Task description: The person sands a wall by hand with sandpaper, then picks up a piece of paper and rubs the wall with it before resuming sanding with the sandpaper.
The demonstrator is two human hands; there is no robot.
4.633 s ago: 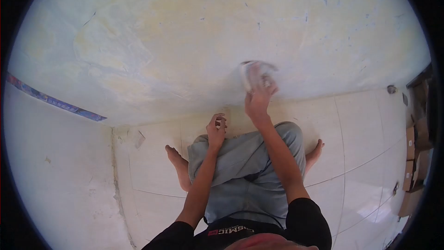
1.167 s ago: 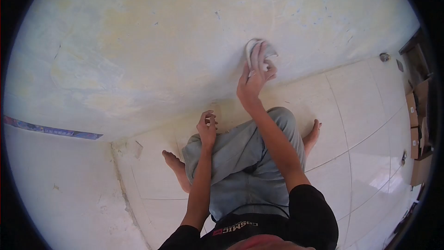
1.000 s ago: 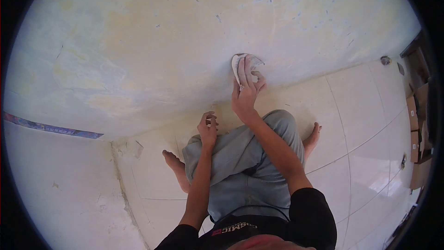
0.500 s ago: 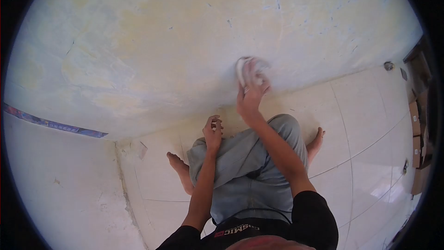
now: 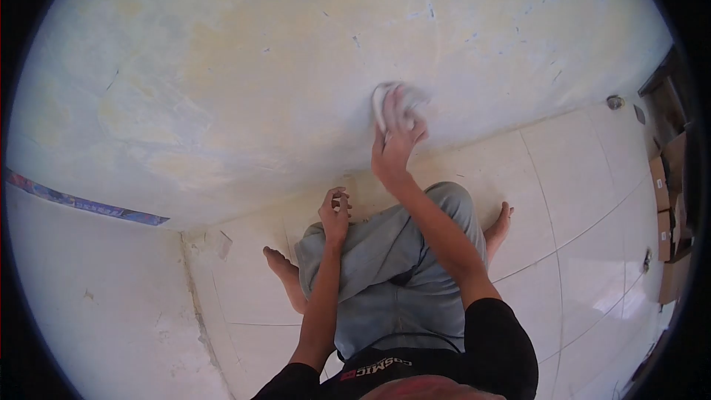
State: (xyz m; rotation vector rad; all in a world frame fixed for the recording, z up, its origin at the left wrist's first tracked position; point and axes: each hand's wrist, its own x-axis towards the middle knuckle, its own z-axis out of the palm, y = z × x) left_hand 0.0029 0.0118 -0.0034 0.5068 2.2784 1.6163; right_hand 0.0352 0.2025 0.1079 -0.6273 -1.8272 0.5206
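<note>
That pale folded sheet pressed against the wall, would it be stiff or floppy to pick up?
Probably floppy: the pale folded sheet bends around the right hand pressing it to the wall. Likely light, as one hand alone pins it there. Unlikely to roll or break, though it looks blurred.

A bare room in a building under repair — a patchy, stained plaster wall (image 5: 259, 67) meets a pale tiled floor (image 5: 570, 200), with cardboard boxes (image 5: 670, 215) stacked at the edge.

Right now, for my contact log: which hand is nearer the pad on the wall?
Right. The right hand holds the pad; the left hand rests apart, on the knee.
</note>
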